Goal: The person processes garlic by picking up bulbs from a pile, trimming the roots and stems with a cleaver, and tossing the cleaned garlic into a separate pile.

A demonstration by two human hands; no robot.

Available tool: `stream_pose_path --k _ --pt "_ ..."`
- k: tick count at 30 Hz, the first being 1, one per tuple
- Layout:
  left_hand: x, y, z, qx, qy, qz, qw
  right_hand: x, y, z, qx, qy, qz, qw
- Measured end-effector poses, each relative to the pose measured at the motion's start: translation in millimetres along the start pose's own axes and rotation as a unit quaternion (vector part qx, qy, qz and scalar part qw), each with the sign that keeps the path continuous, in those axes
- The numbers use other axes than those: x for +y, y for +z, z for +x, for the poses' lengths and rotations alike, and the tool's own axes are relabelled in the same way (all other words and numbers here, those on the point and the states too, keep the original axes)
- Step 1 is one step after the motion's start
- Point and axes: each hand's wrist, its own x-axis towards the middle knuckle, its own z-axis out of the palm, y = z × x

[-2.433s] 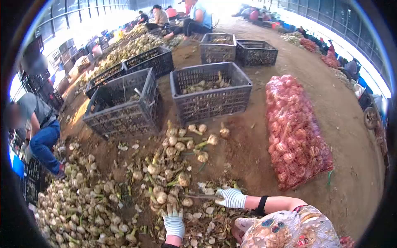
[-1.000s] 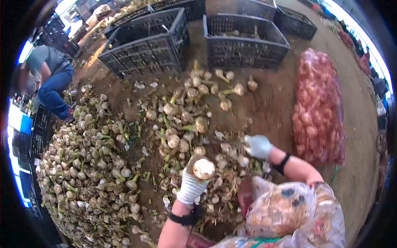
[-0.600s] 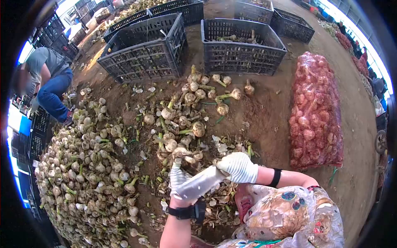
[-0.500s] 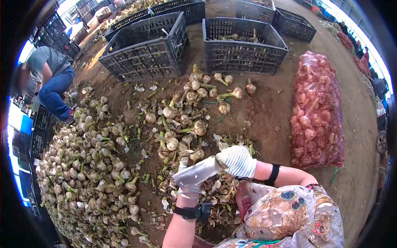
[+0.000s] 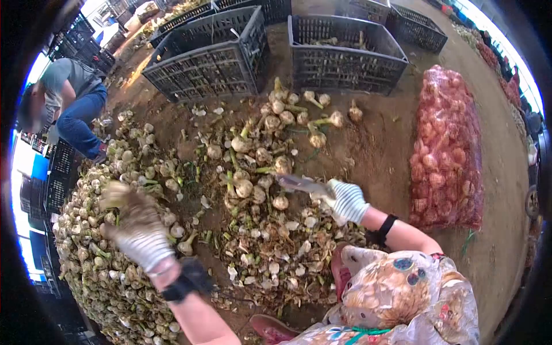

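My right hand (image 5: 348, 202), in a striped white glove, is closed around the handle of a broad-bladed knife (image 5: 303, 184). Its blade points left, over the near end of a small group of garlic bulbs (image 5: 244, 188) with stems. My left hand (image 5: 140, 230), gloved too, is out over the big heap of garlic (image 5: 95, 230) on the left. Motion smears its fingers, so I cannot make out whether it holds anything. Between my hands, loose garlic skins and stem scraps (image 5: 276, 244) cover the ground in front of my shoes.
Black plastic crates (image 5: 345, 63) stand ahead, one holding some garlic stems. A full red mesh sack of garlic (image 5: 443, 155) lies on the right. At the far left, another person (image 5: 77, 109) in a grey top and jeans bends low beside the heap.
My left hand has swung left from beside the knife to the big heap. My right hand has moved slightly up and right with the knife. A bulb now shows near the blade.
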Motion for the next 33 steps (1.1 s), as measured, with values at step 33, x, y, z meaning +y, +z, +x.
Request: stream_pose_path --k 33 --pt "-173 -32 -118 -0.353 -0.325 0.065 0.875 -55 -53 -20 -0.084 -0.315 -0.042 0.944"
